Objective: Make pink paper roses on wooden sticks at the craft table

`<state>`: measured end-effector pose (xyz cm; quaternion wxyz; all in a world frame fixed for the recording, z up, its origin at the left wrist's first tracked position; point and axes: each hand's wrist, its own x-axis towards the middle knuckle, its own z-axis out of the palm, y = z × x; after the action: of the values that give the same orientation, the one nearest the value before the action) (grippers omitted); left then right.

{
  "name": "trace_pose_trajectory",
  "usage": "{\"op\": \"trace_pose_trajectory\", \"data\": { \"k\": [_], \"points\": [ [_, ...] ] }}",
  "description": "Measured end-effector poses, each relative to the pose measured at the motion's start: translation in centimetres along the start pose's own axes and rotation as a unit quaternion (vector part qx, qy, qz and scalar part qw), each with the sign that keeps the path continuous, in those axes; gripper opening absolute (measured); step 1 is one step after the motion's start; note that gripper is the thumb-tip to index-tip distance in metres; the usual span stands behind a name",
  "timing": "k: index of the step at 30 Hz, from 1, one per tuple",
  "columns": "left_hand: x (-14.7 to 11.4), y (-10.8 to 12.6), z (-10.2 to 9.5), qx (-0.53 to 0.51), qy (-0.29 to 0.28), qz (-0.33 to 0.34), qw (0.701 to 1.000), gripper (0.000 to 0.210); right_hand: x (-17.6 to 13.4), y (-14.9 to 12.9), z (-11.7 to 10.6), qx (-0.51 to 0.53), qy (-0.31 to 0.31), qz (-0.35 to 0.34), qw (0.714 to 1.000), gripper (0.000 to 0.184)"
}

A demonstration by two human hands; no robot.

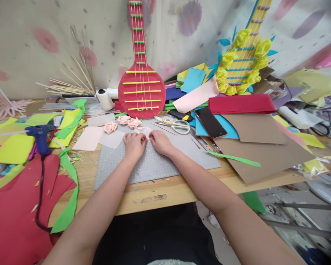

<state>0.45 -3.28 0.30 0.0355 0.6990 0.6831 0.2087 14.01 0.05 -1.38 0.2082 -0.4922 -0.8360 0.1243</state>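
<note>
Both hands meet over a grey cutting mat [154, 167], pinching a small piece of pale pink paper [143, 130] between them. My left hand [135, 144] is closed on its left edge, fingertips together. On the other edge my right hand [160, 141] also pinches, its fingertips close to the left ones. Part of the paper is hidden behind the fingers. Just beyond the hands lie pink paper roses [130, 121], with one more rose [110, 127] to the left. Pale pink paper squares [88, 138] rest beside my left hand.
Scissors [180, 127] and a black phone [211, 122] lie right of the hands, near brown cardboard [267, 158]. A red paper lute [142, 86] leans at the back. A blue glue gun [41, 138] with its cord stands left, among red paper [19, 206] and green strips [68, 191].
</note>
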Motion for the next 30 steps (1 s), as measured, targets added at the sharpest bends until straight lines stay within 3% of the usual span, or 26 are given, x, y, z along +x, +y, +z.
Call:
{"op": "trace_pose_trajectory", "data": {
  "k": [9, 20, 27, 30],
  "points": [
    [-0.2, 0.3, -0.2, 0.023, 0.025, 0.004, 0.999, 0.014, -0.4, -0.6, -0.2, -0.025, 0.009, -0.010, 1.000, 0.018],
    [0.1, -1.1, -0.4, -0.020, -0.006, 0.008, 1.000, 0.025, -0.6, 0.0, -0.7, -0.007, -0.016, -0.042, 0.999, 0.027],
    [0.6, -3.9, -2.4, -0.114, 0.016, 0.083, 0.990, 0.056, -0.7, -0.2, -1.1, 0.012, 0.001, -0.033, 0.999, 0.024],
    [0.8, -5.0, -2.6, -0.094, -0.028, 0.095, 0.991, 0.055, -0.8, -0.5, -1.5, 0.003, 0.033, -0.059, 0.998, 0.018]
  ]
}}
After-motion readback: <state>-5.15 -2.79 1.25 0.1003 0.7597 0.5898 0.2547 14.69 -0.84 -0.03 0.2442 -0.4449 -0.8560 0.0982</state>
